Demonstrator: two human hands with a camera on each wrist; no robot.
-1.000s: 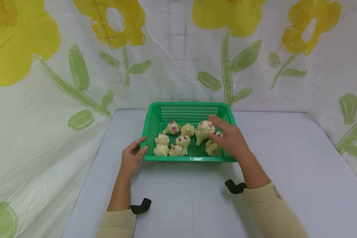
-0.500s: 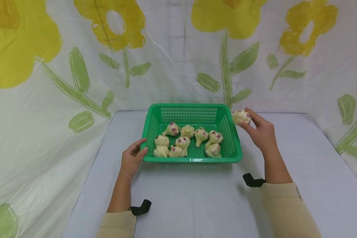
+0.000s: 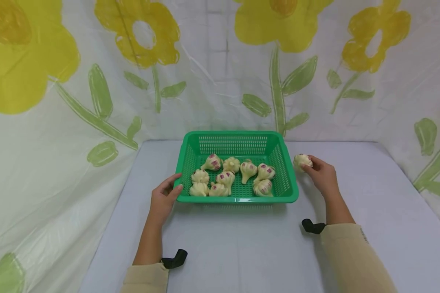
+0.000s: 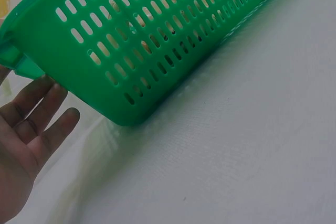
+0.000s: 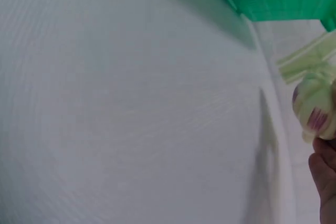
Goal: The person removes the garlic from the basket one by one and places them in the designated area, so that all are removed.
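A green plastic basket (image 3: 238,200) with slotted walls stands toward the back of the table. Inside it lie several garlic bulbs (image 3: 248,171), cream-white with purple streaks. My left hand (image 3: 163,199) grips the basket's left rim, thumb at the front and fingers further back; the left wrist view shows the fingertips at the basket's end wall (image 4: 94,82). Just right of the basket, my right hand (image 3: 324,177) pinches one garlic bulb (image 3: 301,161) between thumb and fingers. In the right wrist view that bulb (image 5: 314,106) appears at the right edge, partly cut off.
A white cloth covers the table (image 3: 238,248). Behind it hangs a white sheet (image 3: 212,93) painted with yellow flowers and green leaves. A black curved piece (image 3: 313,226) sticks out at the right wrist, and a similar black piece (image 3: 175,259) at the left.
My right hand has carried a garlic bulb from over the basket to the right past its rim, then lowered it toward the table. My left hand has stayed on the rim.
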